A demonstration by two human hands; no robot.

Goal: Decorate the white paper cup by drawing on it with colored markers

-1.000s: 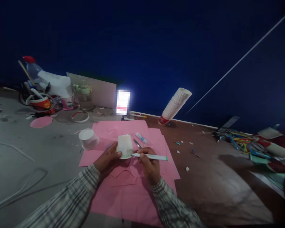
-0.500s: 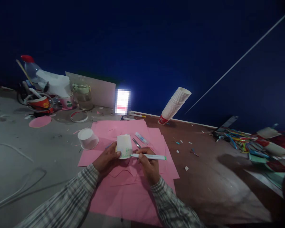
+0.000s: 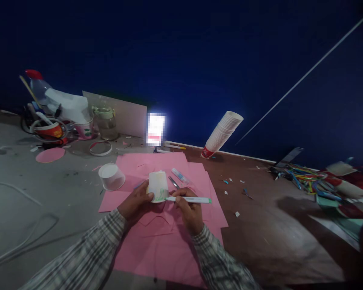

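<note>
My left hand (image 3: 136, 201) grips a white paper cup (image 3: 157, 184) from its left side, thumb on the front. Green drawn marks cover the lower part of the cup near its rim. In my right hand (image 3: 190, 209) is a white marker pen (image 3: 196, 199) with a green end, held like a pencil. Its tip meets the cup's lower right side, by the green marks. Beneath both hands lie layered pink paper sheets (image 3: 157, 257). Just beyond my right hand rest scissors (image 3: 173, 182), their handles hidden, and a clear tube with blue print (image 3: 180, 176).
An upturned white tub (image 3: 111, 177) stands left of the cup. Stacked paper cups (image 3: 220, 136) lean against the dark blue wall. Behind on the left are a glass jar (image 3: 105, 123) and a red pen cup (image 3: 50, 132). Pens and brushes (image 3: 304, 175) are heaped at right.
Green marks near the cup's rim look slightly fuller, and the marker tip has shifted a little. Both hands keep their hold, almost unmoved.
</note>
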